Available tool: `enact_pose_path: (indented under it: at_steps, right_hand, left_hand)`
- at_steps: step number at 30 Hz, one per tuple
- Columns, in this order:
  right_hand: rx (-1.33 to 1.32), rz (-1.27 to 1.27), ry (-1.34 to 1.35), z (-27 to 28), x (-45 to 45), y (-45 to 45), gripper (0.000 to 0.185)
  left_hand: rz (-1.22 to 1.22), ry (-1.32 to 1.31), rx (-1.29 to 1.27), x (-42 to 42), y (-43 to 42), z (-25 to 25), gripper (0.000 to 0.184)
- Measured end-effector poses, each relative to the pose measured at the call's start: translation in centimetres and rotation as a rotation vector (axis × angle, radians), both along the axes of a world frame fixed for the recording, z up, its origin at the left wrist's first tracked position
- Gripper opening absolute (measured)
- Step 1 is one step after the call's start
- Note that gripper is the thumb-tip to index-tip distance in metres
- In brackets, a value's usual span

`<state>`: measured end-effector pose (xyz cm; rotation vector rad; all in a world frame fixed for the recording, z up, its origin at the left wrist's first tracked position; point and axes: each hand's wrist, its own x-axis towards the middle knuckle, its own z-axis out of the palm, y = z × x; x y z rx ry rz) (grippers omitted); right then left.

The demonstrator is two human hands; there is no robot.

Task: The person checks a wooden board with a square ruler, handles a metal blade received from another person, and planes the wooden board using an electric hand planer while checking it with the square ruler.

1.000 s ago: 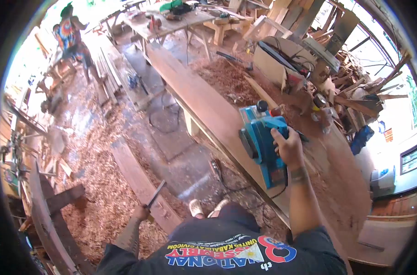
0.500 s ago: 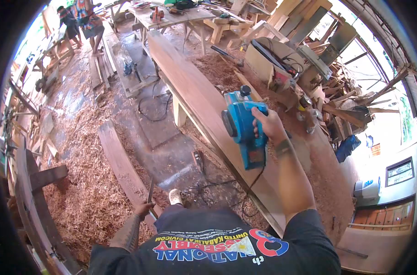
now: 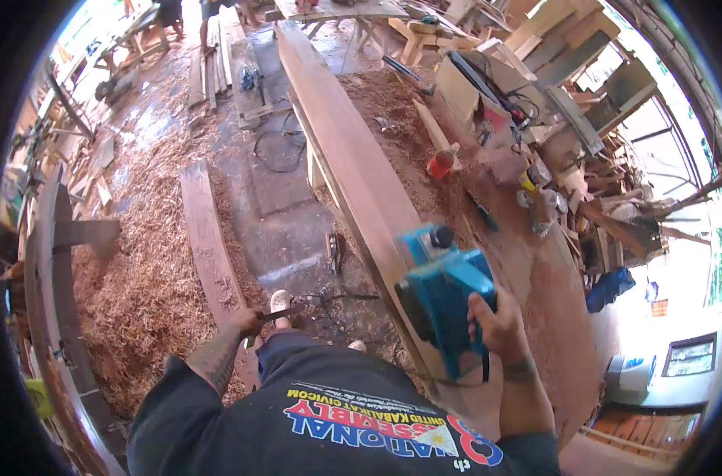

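Note:
A blue power planer [image 3: 448, 297] with a black knob is over the near part of a long reddish board [image 3: 349, 143]; whether it touches the wood is unclear. My right hand [image 3: 497, 324] is wrapped round its handle. Low on the left, my left hand [image 3: 246, 323] is closed round a thin, dark, flat tool [image 3: 275, 315], whose kind I cannot make out. That hand is just above a curved plank [image 3: 206, 230] lying among wood shavings.
Shavings [image 3: 139, 301] cover the floor at left, beside curved timbers [image 3: 48, 278]. A power tool [image 3: 334, 252] and cord lie on the floor. A red container [image 3: 440, 165] stands beyond the board. Scrap wood [image 3: 607, 166] is piled right. Another person's legs [image 3: 210, 24] show at top left.
The planer and my right hand have moved nearer to my body. The flat tool in my left hand has turned from upright to nearly level. The view has shifted, leaving less of the people visible.

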<state>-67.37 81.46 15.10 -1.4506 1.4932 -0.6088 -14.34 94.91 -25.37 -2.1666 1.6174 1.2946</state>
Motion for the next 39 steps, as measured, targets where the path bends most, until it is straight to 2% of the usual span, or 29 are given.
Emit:
enact_pose_path:
  at_steps: [2, 3, 5, 8, 12, 15, 18, 19, 20, 22, 24, 26, 29, 31, 34, 36, 37, 39]
  right_hand:
    - [0.057, 0.001, 0.008, 1.7, -0.2, 1.7, 0.029]
    - [0.093, -0.009, 0.012, 2.3, 0.0, 2.3, 0.029]
    - [0.056, 0.012, 0.024, 2.1, 0.2, 2.2, 0.030]
    - [-0.003, 0.020, 0.022, 1.3, 1.4, 0.9, 0.031]
    - [-0.053, 0.041, 0.031, 1.2, 4.9, -3.4, 0.032]
    - [-0.095, 0.077, 0.054, 0.6, 7.7, -7.6, 0.035]
    - [-0.128, 0.115, 0.066, 0.1, 11.3, -12.8, 0.037]
    - [-0.154, 0.123, 0.059, -0.1, 12.3, -14.5, 0.037]
    - [-0.179, 0.131, 0.050, -0.4, 13.3, -16.1, 0.038]
    - [-0.176, 0.139, 0.033, -0.5, 15.5, -19.1, 0.040]
    - [-0.120, 0.137, 0.021, -0.1, 17.6, -21.9, 0.042]
    - [-0.227, 0.174, 0.032, -1.5, 19.2, -25.4, 0.046]
    - [-0.187, 0.179, 0.061, -0.6, 22.9, -28.8, 0.050]
    - [-0.186, 0.200, 0.065, -0.8, 25.0, -31.3, 0.054]
    - [-0.248, 0.210, 0.088, -1.7, 28.1, -35.1, 0.059]
    - [-0.256, 0.232, 0.070, -1.6, 30.1, -37.6, 0.060]
    - [-0.265, 0.240, 0.071, -1.9, 31.1, -39.2, 0.060]
    - [-0.273, 0.241, 0.077, -1.5, 33.3, -41.1, 0.061]
  left_hand:
    - [-0.028, 0.002, 0.037, -4.1, -0.8, 7.2, 0.031]
    - [-0.159, -0.109, -0.048, -5.0, -0.4, 6.9, 0.033]
    - [-0.101, 0.008, -0.028, -4.3, 0.1, -0.2, 0.034]
    - [-0.059, 0.092, -0.024, -4.2, -1.1, -1.9, 0.031]
    - [0.127, 0.179, 0.133, -4.1, -3.3, 1.6, 0.029]
    - [0.088, 0.155, 0.185, -2.5, -5.3, 2.5, 0.030]
    - [0.037, 0.112, 0.168, 0.9, -6.0, -0.6, 0.032]
    - [-0.034, 0.116, 0.081, 1.9, -6.2, -1.3, 0.030]
    - [0.049, 0.127, 0.126, 2.6, -6.3, -2.1, 0.029]
    - [0.213, 0.144, 0.217, 3.6, -7.3, -0.5, 0.028]
    - [0.254, 0.126, 0.162, 4.3, -7.8, -0.6, 0.025]
    - [0.275, 0.089, 0.159, 4.0, -8.8, 1.7, 0.022]
    - [0.401, 0.161, 0.140, 4.5, -7.8, -0.6, 0.021]
    - [0.317, 0.127, 0.058, 6.2, -5.0, -6.7, 0.031]
    - [0.227, 0.060, 0.117, 5.6, -4.8, -4.8, 0.037]
    - [0.231, 0.067, 0.153, 5.1, -4.7, -2.2, 0.035]
    - [0.319, 0.145, 0.250, 5.3, -4.6, -2.4, 0.035]
    - [0.420, 0.180, 0.260, 5.2, -4.2, -0.8, 0.033]
